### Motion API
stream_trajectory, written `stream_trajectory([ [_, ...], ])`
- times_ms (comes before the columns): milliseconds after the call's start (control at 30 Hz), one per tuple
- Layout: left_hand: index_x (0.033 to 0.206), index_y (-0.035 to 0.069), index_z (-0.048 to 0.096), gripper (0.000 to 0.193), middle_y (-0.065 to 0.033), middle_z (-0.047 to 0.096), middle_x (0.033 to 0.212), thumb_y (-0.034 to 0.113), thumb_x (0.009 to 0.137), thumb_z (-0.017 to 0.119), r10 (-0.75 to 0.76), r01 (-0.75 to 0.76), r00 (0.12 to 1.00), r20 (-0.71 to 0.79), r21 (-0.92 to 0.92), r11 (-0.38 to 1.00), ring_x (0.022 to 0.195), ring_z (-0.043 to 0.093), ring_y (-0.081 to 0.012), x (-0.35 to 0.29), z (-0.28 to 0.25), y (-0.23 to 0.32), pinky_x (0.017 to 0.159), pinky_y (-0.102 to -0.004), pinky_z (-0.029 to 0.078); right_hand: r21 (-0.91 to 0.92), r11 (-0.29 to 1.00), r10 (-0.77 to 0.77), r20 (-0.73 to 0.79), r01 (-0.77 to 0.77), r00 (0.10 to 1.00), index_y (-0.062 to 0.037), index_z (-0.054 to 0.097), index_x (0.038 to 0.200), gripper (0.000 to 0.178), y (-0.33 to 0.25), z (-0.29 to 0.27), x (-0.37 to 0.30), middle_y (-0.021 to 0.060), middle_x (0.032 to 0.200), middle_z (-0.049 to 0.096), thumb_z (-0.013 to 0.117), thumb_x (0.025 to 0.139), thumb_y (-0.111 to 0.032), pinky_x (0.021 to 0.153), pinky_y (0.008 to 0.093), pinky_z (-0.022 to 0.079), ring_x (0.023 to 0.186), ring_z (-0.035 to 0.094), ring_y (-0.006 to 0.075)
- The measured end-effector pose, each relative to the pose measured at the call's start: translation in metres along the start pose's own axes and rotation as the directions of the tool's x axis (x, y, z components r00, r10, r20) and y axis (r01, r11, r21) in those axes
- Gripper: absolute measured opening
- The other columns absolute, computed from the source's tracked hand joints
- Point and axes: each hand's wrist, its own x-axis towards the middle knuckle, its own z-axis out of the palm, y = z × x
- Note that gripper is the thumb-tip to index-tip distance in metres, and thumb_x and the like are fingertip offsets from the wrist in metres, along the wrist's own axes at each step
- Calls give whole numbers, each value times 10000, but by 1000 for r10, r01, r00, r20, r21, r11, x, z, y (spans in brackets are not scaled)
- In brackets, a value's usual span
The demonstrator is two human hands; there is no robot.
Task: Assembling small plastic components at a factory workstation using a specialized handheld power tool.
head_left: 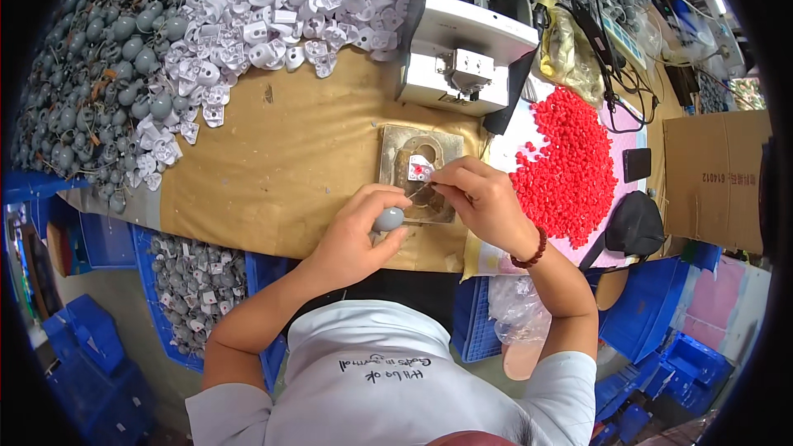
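My left hand (361,230) is closed round a grey rounded plastic part (388,219), near the table's front edge. A thin wire or cord runs from that part toward my right hand (481,198), whose thumb and forefinger pinch its end. Just beyond my fingers, a small white plastic piece (419,168) with a red part (419,171) in it rests in a worn metal fixture (394,149). The fixture lies flat on the brown-covered table (273,157). My fingertips partly hide the fixture's near side.
Grey rounded parts (124,58) and white plastic pieces (273,8) are heaped at far left. A white machine (471,41) stands beyond the fixture. Small red parts (570,165) spread at right, beside a black object (636,223) and a cardboard box (719,177). A blue crate (149,268) holds grey-and-white parts.
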Motion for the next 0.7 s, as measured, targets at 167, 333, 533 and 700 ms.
stream_trajectory([
  [167,1145,45,615,343,-149,582,1200,33,817,716,138,-127,990,-38,207,970,1106,577,-333,4,7,-4,946,-395,481,-328,928,-186,8,178,983,-56,697,1026,297,3,14,12,77,946,648,690,732,-14,660,350,554,829,660,255],
  [333,1132,45,621,333,-145,577,1181,60,814,719,159,-153,987,-6,224,962,1110,551,-341,10,6,-6,967,-419,460,-467,845,-227,128,261,965,-24,666,1036,305,-1,12,18,72,919,585,650,742,-99,655,342,543,851,608,234],
  [533,1117,50,627,314,-139,575,1178,50,811,697,152,-154,988,30,265,952,1114,549,-343,9,0,-8,966,-435,461,-494,807,-208,274,323,939,12,655,1122,374,-8,5,14,85,1013,584,646,765,-99,648,331,541,857,589,230],
  [700,1107,57,627,313,-140,569,1192,36,799,679,146,-148,989,31,320,936,1114,546,-352,11,-7,-5,956,-437,469,-506,792,-228,274,342,934,46,647,1050,322,-9,7,17,74,907,528,622,770,-112,641,318,534,820,580,212],
])
